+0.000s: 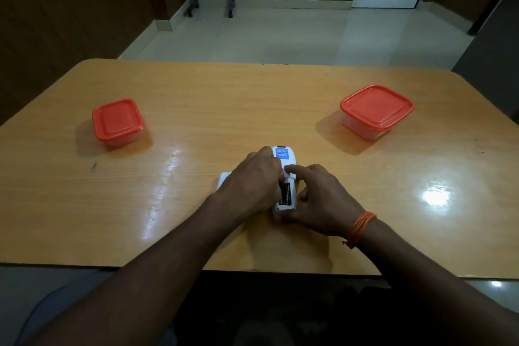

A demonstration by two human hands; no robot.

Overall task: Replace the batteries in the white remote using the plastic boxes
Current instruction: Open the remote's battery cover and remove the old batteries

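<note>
The white remote (pixel 285 157) lay face down at the desk's (pixel 196 109) six o'clock; my left hand (pixel 250 188) clamped its side to steady it, my right hand (pixel 320 199) gripped its near end, batteries (pixel 286 193) exposed.

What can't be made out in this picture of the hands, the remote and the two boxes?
Head view, the only one:
- What the left box and right box hold: both closed, walls cloudy.
- White remote button side: turned face down.
- Blue label print: too small.
- Number of batteries: left hand covers part.
- White piece: mostly under the left hand.
</note>
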